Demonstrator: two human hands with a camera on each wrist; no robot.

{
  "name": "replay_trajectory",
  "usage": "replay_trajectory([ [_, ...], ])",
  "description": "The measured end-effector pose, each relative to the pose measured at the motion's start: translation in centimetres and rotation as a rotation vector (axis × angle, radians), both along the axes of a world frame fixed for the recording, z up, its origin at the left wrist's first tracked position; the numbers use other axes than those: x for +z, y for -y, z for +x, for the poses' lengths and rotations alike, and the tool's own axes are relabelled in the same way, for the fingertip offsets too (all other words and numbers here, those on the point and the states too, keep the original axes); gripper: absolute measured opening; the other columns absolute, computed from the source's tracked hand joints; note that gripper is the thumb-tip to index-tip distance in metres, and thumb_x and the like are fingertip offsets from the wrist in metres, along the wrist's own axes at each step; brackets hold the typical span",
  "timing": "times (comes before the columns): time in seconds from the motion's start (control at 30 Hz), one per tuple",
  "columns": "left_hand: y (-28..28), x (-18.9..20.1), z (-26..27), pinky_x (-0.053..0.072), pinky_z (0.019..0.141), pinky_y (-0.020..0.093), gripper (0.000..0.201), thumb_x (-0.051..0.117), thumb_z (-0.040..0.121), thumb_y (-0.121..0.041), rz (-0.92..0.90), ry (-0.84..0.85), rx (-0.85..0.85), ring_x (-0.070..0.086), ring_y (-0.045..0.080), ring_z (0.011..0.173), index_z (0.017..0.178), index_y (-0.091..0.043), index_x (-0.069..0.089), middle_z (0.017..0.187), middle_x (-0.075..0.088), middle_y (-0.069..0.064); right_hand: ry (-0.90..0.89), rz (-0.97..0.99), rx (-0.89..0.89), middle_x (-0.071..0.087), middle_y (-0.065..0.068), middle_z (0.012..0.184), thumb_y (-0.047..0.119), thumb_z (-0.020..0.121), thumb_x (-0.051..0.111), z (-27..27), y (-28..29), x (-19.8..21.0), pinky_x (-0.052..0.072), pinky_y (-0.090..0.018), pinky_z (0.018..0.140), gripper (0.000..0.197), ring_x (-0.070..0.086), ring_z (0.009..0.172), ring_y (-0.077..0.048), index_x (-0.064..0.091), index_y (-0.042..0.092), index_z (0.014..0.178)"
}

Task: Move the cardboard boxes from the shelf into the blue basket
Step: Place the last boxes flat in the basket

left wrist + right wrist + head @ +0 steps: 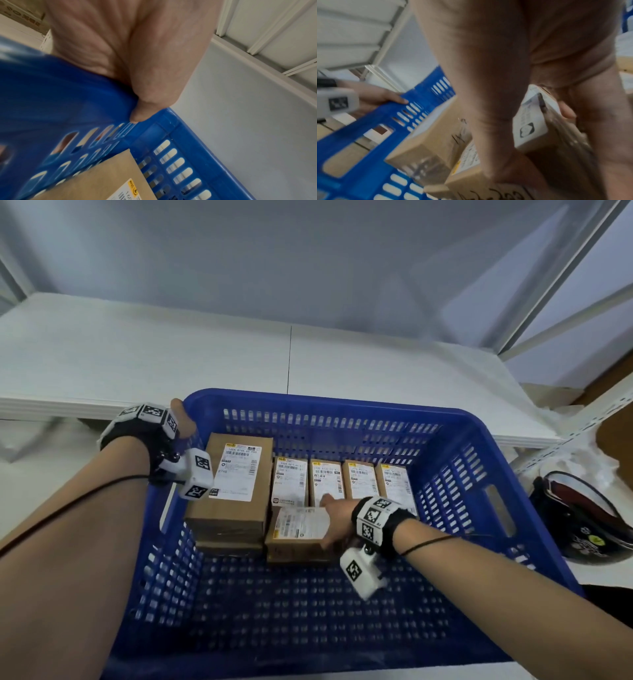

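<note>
The right hand [337, 518] is curled around the end of a labelled cardboard box [301, 534] low inside the blue basket [455, 446], label up, its long axis running left to right across the four upright boxes [342, 482] behind. The left hand [181, 422] grips the basket's far-left corner rim. If the rim hand slackens, I reckon the basket could tip and topple the stacked boxes [233, 491].
</note>
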State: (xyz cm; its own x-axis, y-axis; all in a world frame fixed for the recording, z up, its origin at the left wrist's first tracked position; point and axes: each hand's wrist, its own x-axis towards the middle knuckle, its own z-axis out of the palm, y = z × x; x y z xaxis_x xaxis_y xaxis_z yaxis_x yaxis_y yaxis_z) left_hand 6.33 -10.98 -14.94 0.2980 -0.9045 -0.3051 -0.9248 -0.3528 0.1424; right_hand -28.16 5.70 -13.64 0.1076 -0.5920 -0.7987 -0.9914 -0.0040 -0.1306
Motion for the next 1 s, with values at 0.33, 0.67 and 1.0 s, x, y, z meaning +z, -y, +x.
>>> replay_trajectory([
  [0.33,1.9,-2.3,1.0,0.045,0.094,0.051,0.059,0.043,0.07,-0.055,0.01,-0.054,0.007,0.061,0.041,0.104,0.114,-0.015,0.039,0.116,0.062,0.022,0.129,0.031,-0.442,0.061,-0.023,0.095,0.004,0.095,0.056,1.1,-1.7,-6.5,0.061,-0.044,0.063,0.091,0.069,0.072,-0.036,-0.011,0.022,0.154],
  [0.67,-5.8,6.6,-5.2,0.033,0.106,0.044,0.053,0.047,0.092,-0.02,-0.01,-0.043,0.074,0.045,0.042,0.128,0.137,0.004,0.031,0.137,0.046,0.031,0.02,-0.046,-0.275,0.07,-0.014,0.111,0.033,0.07,0.088,0.9,-1.3,-7.3,0.058,-0.045,0.087,0.066,0.07,0.097,-0.031,0.058,0.003,0.119],
  [1.0,-5.4,5.8,-4.8,0.034,0.106,0.046,0.048,0.048,0.092,-0.019,0.014,-0.059,0.067,0.048,0.041,0.124,0.133,0.002,0.036,0.133,0.05,0.029,-0.04,-0.084,-0.143,0.061,-0.001,0.083,0.045,0.064,0.089,1.0,-1.0,-8.0,0.058,-0.037,0.079,0.053,0.063,0.081,-0.024,0.058,0.015,0.096],
])
